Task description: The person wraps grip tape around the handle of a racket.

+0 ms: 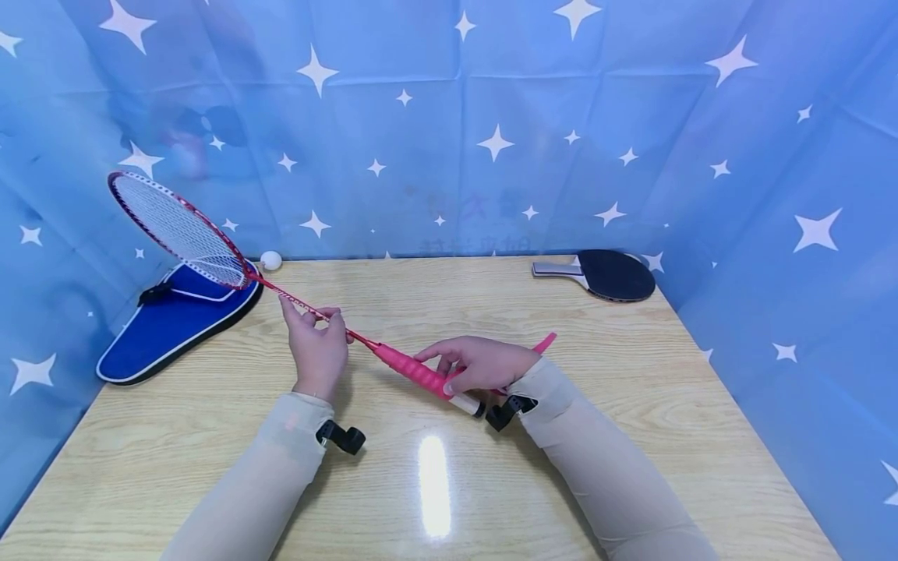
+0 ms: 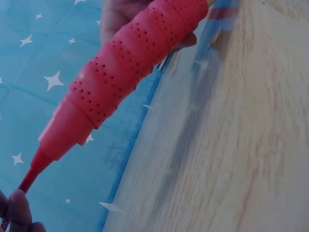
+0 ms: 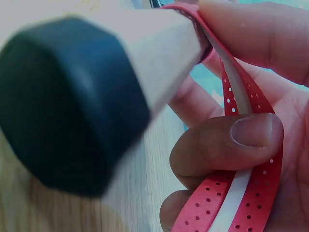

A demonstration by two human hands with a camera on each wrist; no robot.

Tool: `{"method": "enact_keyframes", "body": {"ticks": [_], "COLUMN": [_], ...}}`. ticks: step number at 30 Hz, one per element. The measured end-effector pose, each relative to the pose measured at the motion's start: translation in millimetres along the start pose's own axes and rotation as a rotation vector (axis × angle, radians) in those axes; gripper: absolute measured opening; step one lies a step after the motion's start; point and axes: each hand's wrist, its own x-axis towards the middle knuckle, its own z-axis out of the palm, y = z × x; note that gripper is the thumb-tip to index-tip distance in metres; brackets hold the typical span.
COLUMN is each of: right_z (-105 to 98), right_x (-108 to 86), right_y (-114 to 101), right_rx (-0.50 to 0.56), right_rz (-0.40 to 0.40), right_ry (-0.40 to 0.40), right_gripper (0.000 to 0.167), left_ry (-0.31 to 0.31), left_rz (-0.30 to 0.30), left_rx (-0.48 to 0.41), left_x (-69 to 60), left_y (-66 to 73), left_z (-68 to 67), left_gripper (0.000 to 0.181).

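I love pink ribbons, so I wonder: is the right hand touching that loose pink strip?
Touching. The right wrist view shows the right hand with fingers curled over the pink strip.

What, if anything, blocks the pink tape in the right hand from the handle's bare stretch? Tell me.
Nothing visible: the pink tape runs from the right hand onto the handle, and the bare stretch beside the black end cap lies uncovered.

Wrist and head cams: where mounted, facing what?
Head: on the head, facing forward-down at the racket; left hand, right hand, sleeves show.
Left wrist: on that wrist, facing the pink tape; left fingertips bottom left, right hand behind.
Right wrist: on that wrist, facing the handle and black cap; right fingers hold tape.
Both wrist views share tape and right hand.
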Motion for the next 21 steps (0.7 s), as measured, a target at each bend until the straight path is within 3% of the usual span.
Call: {"method": "enact_keyframes", "body": {"ticks": [12,21], "right_z": [-1.7,1.5], "right_x": [-0.8,0.0], "right_y": [2.7,-0.7], "right_rx": [0.046,-0.001], "right_rz": [-0.001,-0.019], "right_ry": [-0.038,0.019], "right_gripper": [0.063,0.059], "left_ry": [0.009,0.022], "left_rz": [0.032,0.015], "left_rx": [0.044,0.01], "left_x": [0.7,1.1], "left_y": [-1.8,-2.3], "left_z": [-0.2,0.4], "left_gripper": [0.097,0.1]}}
